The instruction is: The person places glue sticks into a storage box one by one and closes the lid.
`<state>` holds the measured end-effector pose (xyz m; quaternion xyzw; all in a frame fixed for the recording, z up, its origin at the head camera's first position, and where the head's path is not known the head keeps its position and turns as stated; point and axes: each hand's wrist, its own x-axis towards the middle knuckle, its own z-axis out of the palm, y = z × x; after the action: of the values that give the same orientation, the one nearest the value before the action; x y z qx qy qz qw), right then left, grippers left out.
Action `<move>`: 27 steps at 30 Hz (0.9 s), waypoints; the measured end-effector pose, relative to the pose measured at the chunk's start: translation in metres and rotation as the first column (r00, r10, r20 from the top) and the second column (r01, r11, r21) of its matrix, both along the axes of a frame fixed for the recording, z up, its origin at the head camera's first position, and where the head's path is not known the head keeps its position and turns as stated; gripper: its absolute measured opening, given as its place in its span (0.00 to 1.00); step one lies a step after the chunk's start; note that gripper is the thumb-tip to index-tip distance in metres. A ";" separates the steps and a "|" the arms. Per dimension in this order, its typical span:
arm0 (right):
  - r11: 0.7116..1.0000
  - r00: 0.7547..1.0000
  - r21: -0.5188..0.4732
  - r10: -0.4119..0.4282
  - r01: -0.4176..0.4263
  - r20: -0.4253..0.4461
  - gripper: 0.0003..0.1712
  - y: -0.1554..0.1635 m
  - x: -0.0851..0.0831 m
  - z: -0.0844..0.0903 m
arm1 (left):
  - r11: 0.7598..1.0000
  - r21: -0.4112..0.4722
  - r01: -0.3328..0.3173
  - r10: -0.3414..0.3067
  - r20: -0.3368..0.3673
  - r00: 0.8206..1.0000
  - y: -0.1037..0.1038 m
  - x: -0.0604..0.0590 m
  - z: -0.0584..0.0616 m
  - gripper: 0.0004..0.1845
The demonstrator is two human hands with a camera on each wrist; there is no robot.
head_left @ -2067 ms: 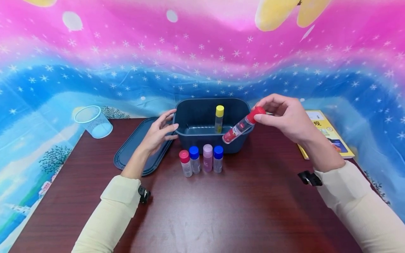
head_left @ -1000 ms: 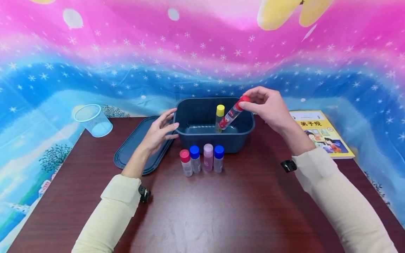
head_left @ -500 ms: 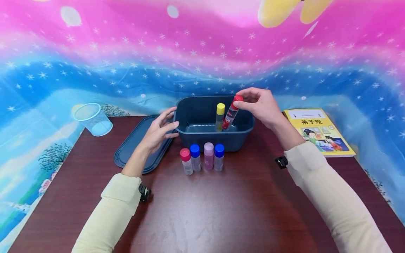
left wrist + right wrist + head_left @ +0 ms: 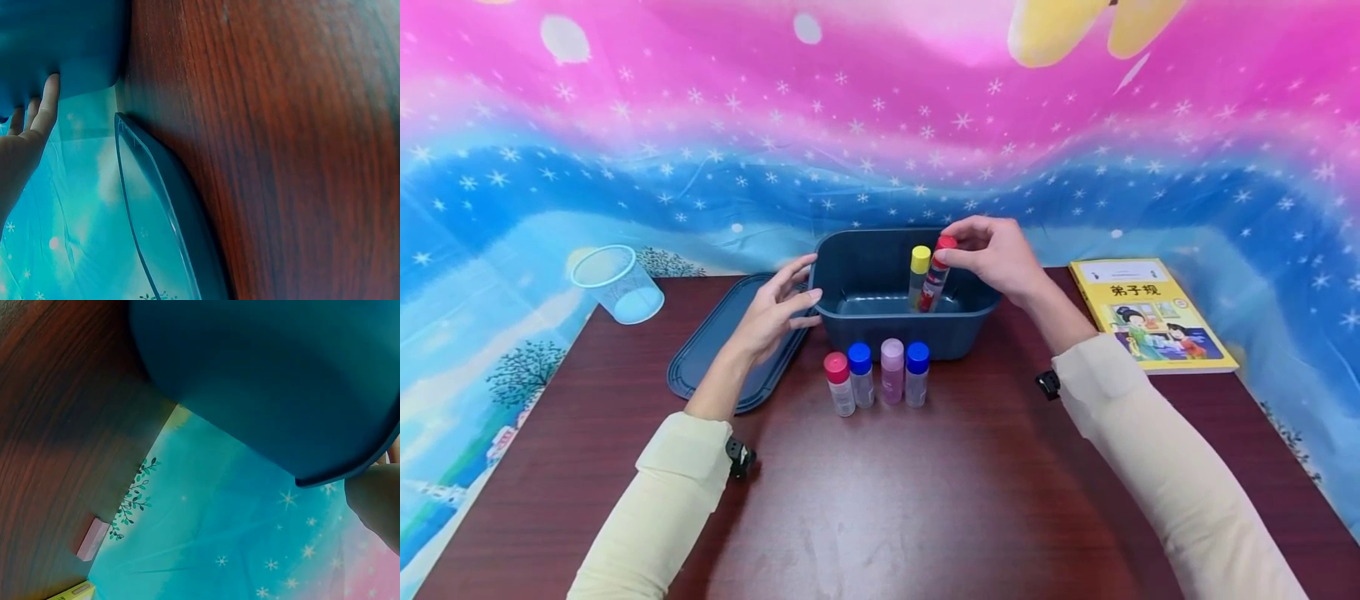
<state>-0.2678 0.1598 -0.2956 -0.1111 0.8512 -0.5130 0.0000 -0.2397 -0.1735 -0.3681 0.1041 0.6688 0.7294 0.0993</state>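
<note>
Midway through filling a blue bin [image 4: 880, 333] on a dark wooden table [image 4: 925, 500]. Right hand [image 4: 992, 254] pinching the red cap of a small bottle [image 4: 934, 282], tilted inside the bin, just beside a yellow-capped bottle [image 4: 918, 275]. Left hand [image 4: 775, 310] resting relaxed fingers against the bin's left wall. Likely next: standing the bottle upright, letting go. Four more bottles [image 4: 876, 377] lined up in front; lid [image 4: 715, 350] lying at left.

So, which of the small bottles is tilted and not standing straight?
The red-capped bottle inside the blue bin, which the right hand pinches by its cap. It leans; the yellow-capped one beside it stands upright.
</note>
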 end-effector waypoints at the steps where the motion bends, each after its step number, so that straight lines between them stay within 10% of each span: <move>1: 1.000 1.000 0.007 0.005 -0.005 0.002 0.20 -0.001 0.000 0.000 | 1.000 -0.001 0.000 0.000 0.001 1.000 0.000 0.000 0.000 0.35; 27: 0.972 0.988 0.179 0.141 -0.150 0.063 0.18 -0.018 -0.004 -0.006 | 1.000 -0.007 0.011 -0.011 0.006 1.000 -0.002 -0.002 -0.002 0.35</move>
<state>-0.2721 0.1422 -0.3019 -0.1598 0.8842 -0.4335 0.0691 -0.2413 -0.1754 -0.3696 0.1053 0.6703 0.7269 0.1055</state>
